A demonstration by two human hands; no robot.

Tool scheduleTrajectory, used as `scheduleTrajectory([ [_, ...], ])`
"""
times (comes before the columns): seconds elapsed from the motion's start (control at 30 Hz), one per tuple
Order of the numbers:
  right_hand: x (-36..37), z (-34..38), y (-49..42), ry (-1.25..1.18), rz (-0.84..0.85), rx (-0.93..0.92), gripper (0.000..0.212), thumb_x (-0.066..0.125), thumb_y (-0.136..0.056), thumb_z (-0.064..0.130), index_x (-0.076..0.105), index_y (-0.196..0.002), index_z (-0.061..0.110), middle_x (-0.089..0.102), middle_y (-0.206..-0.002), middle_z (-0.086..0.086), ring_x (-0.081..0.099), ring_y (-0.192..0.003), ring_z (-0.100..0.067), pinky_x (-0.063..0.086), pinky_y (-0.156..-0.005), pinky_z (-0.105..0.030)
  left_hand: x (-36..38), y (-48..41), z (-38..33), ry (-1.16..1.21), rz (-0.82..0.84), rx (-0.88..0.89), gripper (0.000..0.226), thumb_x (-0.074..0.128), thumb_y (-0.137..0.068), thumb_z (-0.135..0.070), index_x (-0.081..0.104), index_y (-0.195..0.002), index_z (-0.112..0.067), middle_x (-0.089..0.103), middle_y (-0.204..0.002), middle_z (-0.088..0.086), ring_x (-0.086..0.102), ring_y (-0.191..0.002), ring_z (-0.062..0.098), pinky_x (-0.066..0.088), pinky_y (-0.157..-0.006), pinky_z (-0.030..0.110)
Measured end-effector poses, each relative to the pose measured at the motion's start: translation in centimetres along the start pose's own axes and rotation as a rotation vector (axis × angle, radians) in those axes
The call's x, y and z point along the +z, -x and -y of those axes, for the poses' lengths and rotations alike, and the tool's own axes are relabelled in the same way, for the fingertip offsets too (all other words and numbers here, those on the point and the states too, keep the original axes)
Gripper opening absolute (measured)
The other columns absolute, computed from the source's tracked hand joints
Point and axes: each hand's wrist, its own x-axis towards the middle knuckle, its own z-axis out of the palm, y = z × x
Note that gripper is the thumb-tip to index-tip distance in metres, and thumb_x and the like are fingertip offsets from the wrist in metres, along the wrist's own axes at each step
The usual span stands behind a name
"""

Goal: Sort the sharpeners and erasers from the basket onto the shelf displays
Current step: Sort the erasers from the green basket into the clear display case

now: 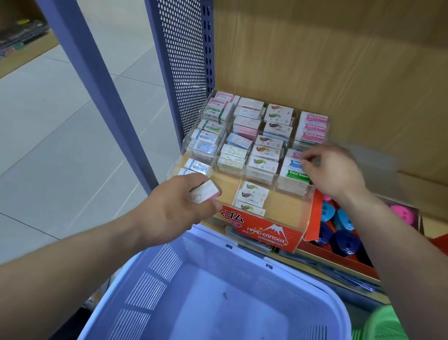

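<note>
Both my hands at the eraser display, basket below.

My left hand point(175, 209) grips a pink-edged white eraser point(205, 193) over the front left corner of the clear eraser tray point(285, 208). My right hand point(333, 169) rests curled fingertips on the Hard Eraser stack point(295, 174) in the right column; I cannot tell whether it pinches one. The lavender basket point(233, 270) sits just under the shelf edge.

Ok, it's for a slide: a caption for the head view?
Left hand holds a pink-edged eraser at the eraser display; right hand works at its right column, lilac basket below.

Boxed erasers point(265, 149) rowed in clear tray point(287, 207), blue sharpeners point(343, 220) beside, lavender basket point(226, 325) below
</note>
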Motion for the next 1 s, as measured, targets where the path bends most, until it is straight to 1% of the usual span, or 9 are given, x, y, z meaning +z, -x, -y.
scheduleTrajectory([
  [0.1, -0.6, 1.3, 1.5, -0.015, -0.09, 0.007, 0.021, 0.062, -0.096, 0.024, 0.075, -0.112, 0.019, 0.067, -0.118, -0.005, 0.063, -0.093, -0.022, 0.049, -0.076, -0.032, -0.1, 0.0, -0.1, 0.002, -0.013, 0.017, 0.011, 0.074, -0.09, -0.031, 0.069, -0.099, -0.027, 0.067, -0.085, 0.004, 0.057, -0.062, 0.011, 0.053, -0.06, 0.034],
  [0.17, -0.8, 3.8, 3.2, -0.152, -0.122, -0.04, 0.018, 0.064, -0.096, 0.026, 0.075, -0.11, 0.024, 0.069, -0.111, 0.004, 0.061, -0.09, -0.01, 0.047, -0.076, -0.025, -0.2, 0.0, -0.2, -0.008, -0.02, 0.023, 0.012, 0.076, -0.089, -0.032, 0.069, -0.098, -0.028, 0.066, -0.079, -0.004, 0.057, -0.061, 0.009, 0.053, -0.06, 0.031],
  [0.27, -1.2, 9.1, 6.3, -0.612, 0.138, -0.066, 0.008, 0.067, -0.095, 0.026, 0.075, -0.095, 0.026, 0.074, -0.085, 0.01, 0.064, -0.074, 0.001, 0.047, -0.063, -0.012, -0.2, 0.2, -0.3, -0.031, -0.031, 0.029, 0.012, 0.077, -0.088, -0.031, 0.069, -0.097, -0.029, 0.066, -0.077, -0.008, 0.057, -0.06, 0.008, 0.05, -0.058, 0.026],
  [0.4, -0.2, 13.2, 8.1, -0.812, 0.299, -0.038, 0.013, 0.075, -0.088, 0.03, 0.072, -0.097, 0.021, 0.075, -0.077, 0.002, 0.067, -0.068, -0.006, 0.05, -0.063, -0.024, -0.3, 0.6, -0.2, -0.085, -0.036, 0.048, 0.012, 0.077, -0.086, -0.034, 0.066, -0.089, -0.037, 0.063, -0.066, -0.015, 0.056, -0.059, 0.006, 0.05, -0.061, 0.032],
  [0.5, 0.4, 14.1, 8.6, -0.885, 0.369, 0.027, 0.022, 0.08, -0.085, 0.021, 0.069, -0.103, 0.016, 0.076, -0.076, -0.001, 0.066, -0.067, -0.008, 0.053, -0.068, -0.034, -0.3, 1.1, -0.1, -0.113, -0.032, 0.063, 0.015, 0.077, -0.084, -0.035, 0.064, -0.091, -0.037, 0.062, -0.065, -0.02, 0.054, -0.058, 0.001, 0.041, -0.057, 0.022],
  [0.57, 0.3, 14.0, 8.7, -0.964, 0.39, 0.063, 0.021, 0.078, -0.087, 0.014, 0.069, -0.106, 0.015, 0.074, -0.078, -0.003, 0.065, -0.065, -0.01, 0.053, -0.063, -0.033, -0.5, 1.4, 0.0, -0.094, -0.051, 0.064, 0.021, 0.08, -0.081, -0.038, 0.065, -0.096, -0.036, 0.067, -0.078, -0.015, 0.057, -0.067, 0.002, 0.041, -0.059, 0.017],
  [0.7, -0.1, 13.2, 8.9, -1.035, 0.361, 0.057, 0.017, 0.069, -0.093, 0.006, 0.073, -0.107, 0.016, 0.064, -0.076, 0.001, 0.064, -0.07, -0.017, 0.056, -0.067, -0.031, -1.5, 1.7, -0.2, -0.035, -0.091, 0.064, 0.024, 0.081, -0.082, -0.036, 0.066, -0.1, -0.035, 0.068, -0.095, -0.012, 0.062, -0.082, 0.008, 0.043, -0.066, 0.016],
  [0.83, -0.4, 11.1, 8.6, -1.066, 0.313, 0.171, 0.014, 0.069, -0.092, 0.004, 0.071, -0.105, 0.011, 0.073, -0.082, -0.005, 0.067, -0.075, -0.02, 0.058, -0.071, -0.032, -2.4, 1.9, 0.1, -0.016, -0.09, -0.009, 0.022, 0.071, -0.089, -0.013, 0.065, -0.1, -0.031, 0.069, -0.087, -0.006, 0.057, -0.066, 0.014, 0.049, -0.06, 0.024],
  [1.0, -0.6, 6.8, 6.6, -0.949, 0.118, 0.35, 0.012, 0.072, -0.09, 0.008, 0.065, -0.099, 0.013, 0.074, -0.092, -0.014, 0.067, -0.075, -0.018, 0.053, -0.067, -0.031, -3.1, 2.0, 0.9, -0.093, -0.018, -0.077, 0.038, 0.06, -0.092, 0.0, 0.061, -0.113, -0.032, 0.064, -0.09, -0.015, 0.058, -0.074, 0.012, 0.044, -0.056, 0.012],
])
